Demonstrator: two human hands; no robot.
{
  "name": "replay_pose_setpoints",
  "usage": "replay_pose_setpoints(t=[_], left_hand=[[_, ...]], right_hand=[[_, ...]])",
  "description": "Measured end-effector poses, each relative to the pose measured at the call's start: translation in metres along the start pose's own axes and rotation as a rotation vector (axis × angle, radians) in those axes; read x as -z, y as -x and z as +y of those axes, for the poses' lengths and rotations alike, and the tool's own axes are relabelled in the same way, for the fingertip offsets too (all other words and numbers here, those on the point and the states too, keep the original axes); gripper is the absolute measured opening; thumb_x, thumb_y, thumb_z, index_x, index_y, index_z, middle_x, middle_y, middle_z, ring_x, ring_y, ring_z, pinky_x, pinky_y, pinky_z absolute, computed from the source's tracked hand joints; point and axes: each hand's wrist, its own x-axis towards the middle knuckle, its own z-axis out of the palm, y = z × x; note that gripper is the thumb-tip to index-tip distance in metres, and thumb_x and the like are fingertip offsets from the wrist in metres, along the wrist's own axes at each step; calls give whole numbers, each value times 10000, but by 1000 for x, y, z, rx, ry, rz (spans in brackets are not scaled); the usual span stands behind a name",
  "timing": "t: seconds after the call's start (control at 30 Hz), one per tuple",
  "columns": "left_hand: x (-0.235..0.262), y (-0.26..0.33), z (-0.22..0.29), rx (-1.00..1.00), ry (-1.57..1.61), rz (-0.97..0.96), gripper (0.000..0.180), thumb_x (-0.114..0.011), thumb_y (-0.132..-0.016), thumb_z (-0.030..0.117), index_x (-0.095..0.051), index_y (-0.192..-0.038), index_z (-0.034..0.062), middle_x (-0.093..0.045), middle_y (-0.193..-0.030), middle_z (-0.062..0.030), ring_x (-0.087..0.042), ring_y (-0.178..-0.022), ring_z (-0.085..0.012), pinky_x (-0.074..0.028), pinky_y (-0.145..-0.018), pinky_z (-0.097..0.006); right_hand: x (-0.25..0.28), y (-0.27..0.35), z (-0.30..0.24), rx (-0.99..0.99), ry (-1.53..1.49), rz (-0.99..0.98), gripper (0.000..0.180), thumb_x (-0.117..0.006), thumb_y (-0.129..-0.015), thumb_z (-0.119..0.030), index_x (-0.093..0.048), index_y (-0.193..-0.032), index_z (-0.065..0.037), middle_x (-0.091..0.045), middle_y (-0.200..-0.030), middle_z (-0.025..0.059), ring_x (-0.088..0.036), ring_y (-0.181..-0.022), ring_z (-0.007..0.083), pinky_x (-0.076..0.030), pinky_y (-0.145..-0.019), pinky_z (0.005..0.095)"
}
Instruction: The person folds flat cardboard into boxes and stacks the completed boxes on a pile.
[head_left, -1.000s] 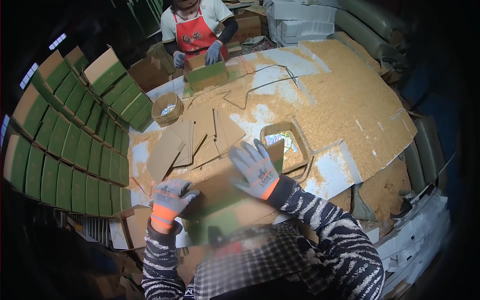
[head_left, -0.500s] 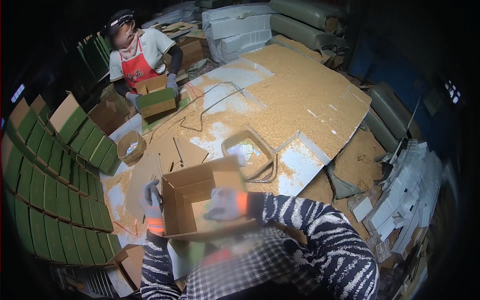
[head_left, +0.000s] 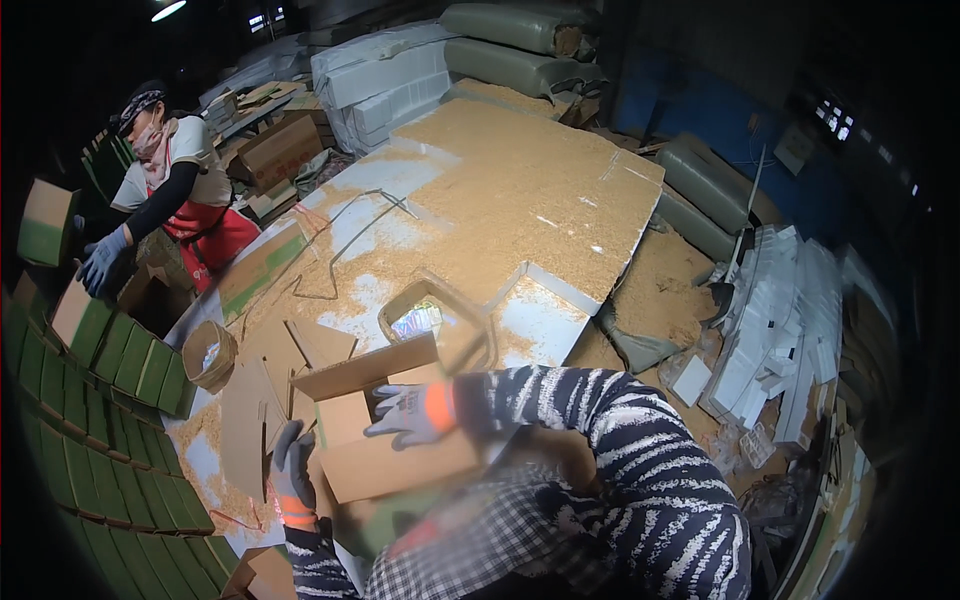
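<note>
A brown cardboard box (head_left: 405, 468) stands before me at the table's near edge. Two of its flaps lie folded inward over the opening, and the far flap stands up. My right hand (head_left: 412, 413), in a grey glove with an orange cuff, lies on the folded flaps with its fingers spread. Against the box's left side is my left hand (head_left: 293, 468), gloved the same way, its fingers stretched upward and apart from the thumb. The box's inside is now covered. Green box material (head_left: 385, 522) shows below it.
Sawdust-like material covers much of the table (head_left: 555, 190). Beyond the box sits a tray (head_left: 385, 318) with small packets; a round basket (head_left: 210, 358) stands left. Green boxes (head_left: 90, 470) are stacked at left, where a co-worker (head_left: 185, 190) reaches. White foam pieces (head_left: 780, 330) lie right.
My right hand has come out of the box and onto its flaps, now folded in. The co-worker has turned from the table to the green stack. The whole view has shifted.
</note>
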Motion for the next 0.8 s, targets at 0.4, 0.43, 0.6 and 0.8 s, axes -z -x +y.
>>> replay_pose_setpoints(t=[0.4, 0.43, 0.6, 0.8], left_hand=[[-11, 20, 97, 276, -189, -28, 548, -535, -945, 154, -375, -1447, 6, -589, -1250, -137, -585, -1102, -229, -482, -923, -345], [-13, 21, 72, 233, -258, -95, 555, -535, -916, 97, -386, -1442, 0, -631, -1197, -136, -611, -1068, -233, -490, -903, -354], [-61, 27, 47, 225, -903, -696, 527, -593, -872, 208, -509, -1373, 70, -630, -1160, -256, -623, -1040, -402, -495, -889, -429], [-61, 31, 74, -228, -1014, -278, 281, -671, -886, 225, -679, -1125, 77, -676, -1083, -111, -619, -1017, -285, -465, -926, -426]], right_hand=[[-148, -14, -4, -198, -1250, 343, 680, -479, -1005, -398, -128, -1561, -222, -61, -1621, 117, -68, -1494, 256, -230, -1159, 470], [-190, -28, 4, -277, -1393, 126, 678, -453, -1004, -435, -111, -1563, -264, -44, -1619, 128, -67, -1493, 261, -306, -1126, 492], [-156, 55, 89, -537, -882, 343, 309, -581, -928, -330, -688, -1174, -177, -719, -1078, 48, -668, -941, 187, -498, -879, 310], [-85, 326, 263, -1564, -300, 1740, 707, -764, -738, -364, -465, -1272, -11, -481, -1331, 193, -455, -1243, 326, -360, -1059, 400]])
